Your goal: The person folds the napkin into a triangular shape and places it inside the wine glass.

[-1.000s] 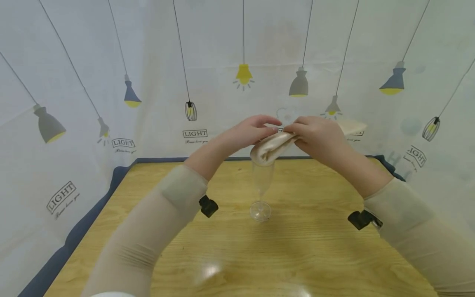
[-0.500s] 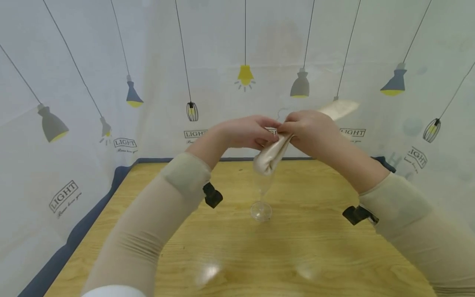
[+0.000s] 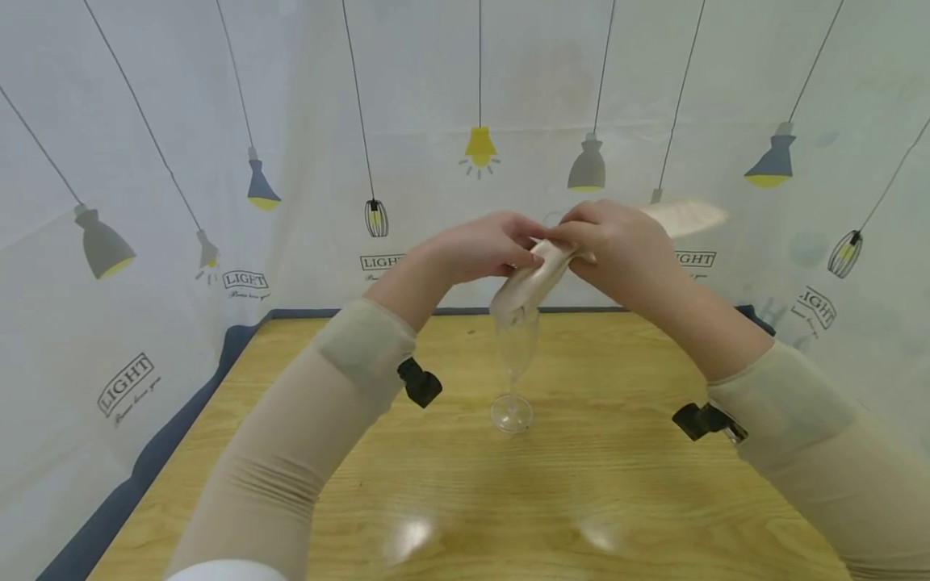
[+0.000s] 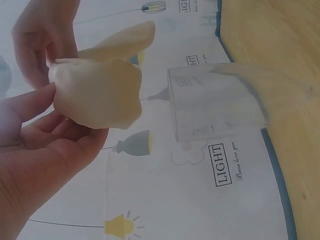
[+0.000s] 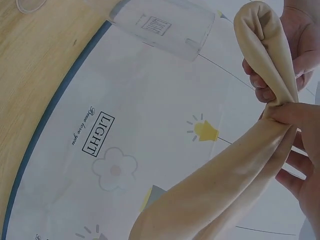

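Observation:
A cream cloth napkin (image 3: 534, 278), satiny and gathered into a rounded bundle, is held between both hands over a clear stemmed glass (image 3: 514, 347) that stands upright. My left hand (image 3: 487, 246) pinches the bundled part with thumb and fingers. At the narrow neck of the cloth, my right hand (image 3: 625, 242) pinches it, thumb across the folds in the right wrist view. The loose tail (image 5: 220, 175) spreads out beyond the right hand. In the left wrist view, a gap separates the bundle (image 4: 97, 92) from the rim of the glass (image 4: 220, 102).
The wooden table (image 3: 436, 484) has a dark blue edge of cloth (image 3: 174, 428) along its back and left side. Behind it hangs a white backdrop (image 3: 305, 161) printed with lamps and lettering. Dark clip-like devices (image 3: 420, 383) sit on both wrists.
Both hands first pulled the bundle narrower at its neck, then rose slightly with it, exposing more of the glass's bowl. The tail swung up and outward to the right.

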Demonstrator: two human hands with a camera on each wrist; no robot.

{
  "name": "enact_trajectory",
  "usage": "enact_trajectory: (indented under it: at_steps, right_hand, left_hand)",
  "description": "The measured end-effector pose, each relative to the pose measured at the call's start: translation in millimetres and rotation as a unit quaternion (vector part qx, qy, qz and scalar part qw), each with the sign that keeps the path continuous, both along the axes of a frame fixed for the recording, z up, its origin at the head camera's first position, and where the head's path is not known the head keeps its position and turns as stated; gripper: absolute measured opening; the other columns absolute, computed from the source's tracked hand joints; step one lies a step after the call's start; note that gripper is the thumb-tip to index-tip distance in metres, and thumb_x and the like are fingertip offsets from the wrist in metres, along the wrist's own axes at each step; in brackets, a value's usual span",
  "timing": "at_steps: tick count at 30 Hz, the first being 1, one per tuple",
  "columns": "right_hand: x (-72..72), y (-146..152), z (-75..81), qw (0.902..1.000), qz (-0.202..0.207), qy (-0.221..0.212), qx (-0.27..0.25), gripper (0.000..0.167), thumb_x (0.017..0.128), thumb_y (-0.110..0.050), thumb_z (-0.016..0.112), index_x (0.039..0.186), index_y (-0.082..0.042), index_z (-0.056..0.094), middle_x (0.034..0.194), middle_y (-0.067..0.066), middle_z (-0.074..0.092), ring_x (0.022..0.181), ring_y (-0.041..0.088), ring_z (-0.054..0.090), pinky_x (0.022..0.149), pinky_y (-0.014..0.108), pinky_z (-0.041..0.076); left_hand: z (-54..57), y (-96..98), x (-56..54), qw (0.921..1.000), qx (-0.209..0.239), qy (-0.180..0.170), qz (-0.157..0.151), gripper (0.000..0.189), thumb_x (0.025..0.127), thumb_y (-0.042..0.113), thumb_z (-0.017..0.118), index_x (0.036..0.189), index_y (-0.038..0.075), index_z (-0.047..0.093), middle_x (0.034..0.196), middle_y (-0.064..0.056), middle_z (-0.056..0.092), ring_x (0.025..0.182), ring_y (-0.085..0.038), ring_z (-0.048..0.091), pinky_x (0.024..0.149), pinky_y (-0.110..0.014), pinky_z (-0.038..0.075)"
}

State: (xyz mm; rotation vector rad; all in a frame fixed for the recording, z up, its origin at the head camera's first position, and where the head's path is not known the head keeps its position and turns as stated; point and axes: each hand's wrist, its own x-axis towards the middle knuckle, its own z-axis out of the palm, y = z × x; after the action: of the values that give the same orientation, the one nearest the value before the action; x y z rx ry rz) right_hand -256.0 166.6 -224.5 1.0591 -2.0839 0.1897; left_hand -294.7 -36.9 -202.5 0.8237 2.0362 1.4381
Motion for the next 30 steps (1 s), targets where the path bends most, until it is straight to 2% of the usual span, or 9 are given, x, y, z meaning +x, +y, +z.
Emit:
enact_trajectory:
  at_steps: [7,13,15,17,19,21,24,27,30]
  right_hand:
    - [9.0,4.2,2.1,0.9987,-0.001,-0.009,-0.05,0.028,0.076,-0.001,0.081,0.101,0.002,0.072,0.102,0.015,0.066,0.095,0.033,0.06,0.08,0.045,0.052]
    - [22.4,3.7,-7.2,0.9895,0.055,0.017,-0.133,0.026,0.076,0.003,0.08,0.101,0.002,0.072,0.101,0.016,0.069,0.098,0.034,0.061,0.085,0.044,0.048]
    - [23.1,1.1,-15.2,0.9869,0.075,0.02,-0.141,0.023,0.078,0.003,0.078,0.1,0.001,0.072,0.097,0.014,0.07,0.093,0.03,0.064,0.081,0.043,0.05]
    - [22.2,-2.0,-24.3,0.9879,0.077,0.002,-0.135,0.018,0.081,0.0,0.076,0.098,0.0,0.073,0.094,0.012,0.071,0.088,0.028,0.066,0.078,0.042,0.051]
    - [21.5,-5.4,-32.1,0.9883,0.054,-0.057,-0.13,0.014,0.087,-0.006,0.072,0.1,-0.002,0.072,0.092,0.009,0.071,0.086,0.026,0.066,0.075,0.042,0.052]
    - [21.8,-8.4,-37.6,0.9794,0.02,-0.142,-0.142,0.017,0.094,-0.014,0.066,0.106,-0.003,0.071,0.096,0.008,0.07,0.09,0.025,0.064,0.078,0.043,0.051]
    - [22.1,-11.6,-41.7,0.9518,-0.028,-0.241,-0.187,0.032,0.101,-0.025,0.055,0.124,-0.004,0.063,0.11,0.01,0.067,0.103,0.027,0.06,0.086,0.046,0.05]
    - [20.9,-15.8,-44.7,0.9323,-0.035,-0.267,-0.241,0.04,0.103,-0.028,0.05,0.135,-0.004,0.054,0.124,0.013,0.061,0.114,0.029,0.056,0.093,0.048,0.047]
    - [20.1,-22.4,-46.7,0.9273,-0.025,-0.252,-0.276,0.042,0.102,-0.027,0.051,0.136,-0.002,0.052,0.132,0.013,0.057,0.118,0.029,0.053,0.095,0.047,0.046]
  left_hand:
    - [2.7,-6.1,1.0,0.9996,0.008,0.028,0.0,0.047,0.098,-0.006,0.047,0.144,-0.001,0.042,0.125,-0.016,0.06,0.106,-0.022,0.059,0.089,-0.034,0.051]
    - [-1.4,-15.3,-3.9,0.9968,0.053,0.059,0.006,0.046,0.098,-0.006,0.048,0.144,0.0,0.044,0.126,-0.014,0.06,0.106,-0.02,0.06,0.092,-0.035,0.05]
    - [-3.1,-19.0,-4.1,0.9951,0.069,0.07,0.009,0.045,0.098,-0.006,0.048,0.143,0.0,0.045,0.127,-0.014,0.06,0.107,-0.02,0.06,0.093,-0.035,0.049]
    - [-4.6,-22.3,-3.2,0.9933,0.08,0.082,0.011,0.044,0.099,-0.004,0.049,0.143,0.0,0.045,0.127,-0.013,0.061,0.108,-0.02,0.06,0.094,-0.034,0.048]
    - [-5.7,-24.9,-1.1,0.9916,0.093,0.089,0.01,0.044,0.099,-0.003,0.049,0.143,0.0,0.045,0.128,-0.013,0.06,0.111,-0.021,0.059,0.096,-0.034,0.047]
    - [-7.5,-27.2,0.7,0.9904,0.105,0.09,0.01,0.044,0.1,-0.002,0.049,0.143,0.0,0.045,0.13,-0.012,0.059,0.114,-0.021,0.058,0.097,-0.034,0.046]
    - [-11.4,-29.3,3.0,0.9891,0.119,0.085,0.015,0.045,0.1,-0.001,0.049,0.144,0.0,0.043,0.133,-0.012,0.058,0.117,-0.022,0.057,0.099,-0.033,0.045]
    - [-16.7,-31.1,4.0,0.9877,0.129,0.085,0.022,0.047,0.1,-0.001,0.05,0.146,0.002,0.042,0.137,-0.011,0.055,0.121,-0.02,0.055,0.101,-0.033,0.044]
    - [-22.2,-32.8,4.1,0.9864,0.139,0.082,0.032,0.049,0.099,0.001,0.052,0.147,0.004,0.04,0.14,-0.011,0.053,0.124,-0.018,0.053,0.102,-0.033,0.042]
